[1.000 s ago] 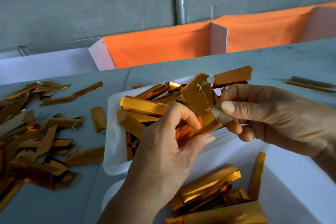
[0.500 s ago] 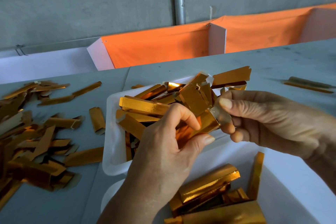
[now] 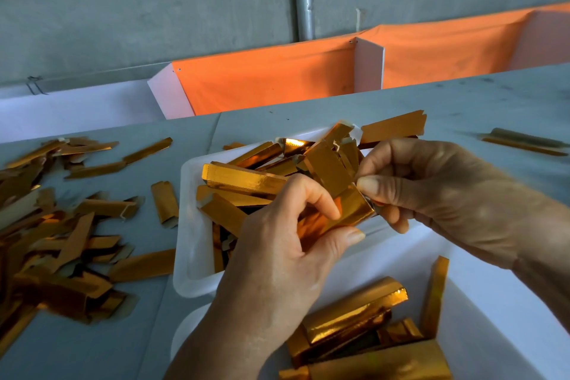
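My left hand (image 3: 277,259) grips a small gold foil box (image 3: 348,210) between thumb and forefinger, held above a white tray (image 3: 191,244). My right hand (image 3: 438,194) pinches the box's right end flap with thumb and fingertips. The tray holds several flat and folded gold foil boxes (image 3: 243,182). Part of the held box is hidden behind my left fingers.
A heap of flat gold foil blanks (image 3: 61,234) covers the grey table at the left. A white bin (image 3: 493,302) at the lower right holds folded gold boxes (image 3: 351,315). Two gold strips (image 3: 524,142) lie far right. Orange-lined bins (image 3: 271,80) stand behind the table.
My right thumb and fingers have closed in on the box's end flap, pressing it toward the box. My left hand keeps its hold in the same place.
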A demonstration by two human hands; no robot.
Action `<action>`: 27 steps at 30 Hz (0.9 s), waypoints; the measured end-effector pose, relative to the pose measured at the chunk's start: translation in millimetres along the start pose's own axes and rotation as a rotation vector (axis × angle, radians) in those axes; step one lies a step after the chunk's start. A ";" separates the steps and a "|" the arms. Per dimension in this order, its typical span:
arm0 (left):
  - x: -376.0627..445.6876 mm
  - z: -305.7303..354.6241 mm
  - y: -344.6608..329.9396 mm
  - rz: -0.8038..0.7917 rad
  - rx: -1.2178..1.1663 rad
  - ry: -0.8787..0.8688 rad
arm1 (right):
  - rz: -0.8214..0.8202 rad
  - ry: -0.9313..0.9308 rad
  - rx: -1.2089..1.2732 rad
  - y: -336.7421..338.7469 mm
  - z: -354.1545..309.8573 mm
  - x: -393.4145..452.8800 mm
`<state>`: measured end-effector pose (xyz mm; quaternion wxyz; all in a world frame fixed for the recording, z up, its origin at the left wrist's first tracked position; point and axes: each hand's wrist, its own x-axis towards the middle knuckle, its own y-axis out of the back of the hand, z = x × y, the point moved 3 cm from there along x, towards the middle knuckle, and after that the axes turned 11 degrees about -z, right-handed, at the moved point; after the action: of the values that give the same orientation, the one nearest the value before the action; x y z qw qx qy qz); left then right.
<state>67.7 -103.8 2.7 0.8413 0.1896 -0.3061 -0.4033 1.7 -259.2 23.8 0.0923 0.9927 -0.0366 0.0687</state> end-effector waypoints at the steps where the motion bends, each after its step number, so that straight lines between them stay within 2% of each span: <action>1: -0.1 -0.4 0.2 0.001 -0.004 -0.005 | 0.003 0.007 -0.015 0.4 -0.7 0.1; 4: -0.2 1.5 0.6 -0.009 -0.035 -0.038 | -0.051 0.000 0.046 2.8 -0.3 -2.6; 9: -1.4 3.0 1.9 -0.046 -0.135 -0.056 | -0.260 -0.047 0.391 7.9 1.3 -8.5; 12: -2.0 2.8 2.5 -0.065 -0.161 -0.063 | -0.347 -0.070 0.480 8.7 0.9 -9.4; 27: -3.2 5.0 3.9 -0.075 -0.105 -0.077 | -0.341 -0.084 0.501 9.9 0.7 -9.9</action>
<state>65.0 -99.3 7.5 0.8219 0.1407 -0.3095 -0.4570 -8.8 -268.4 23.4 -0.1469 0.9783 0.1450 0.0179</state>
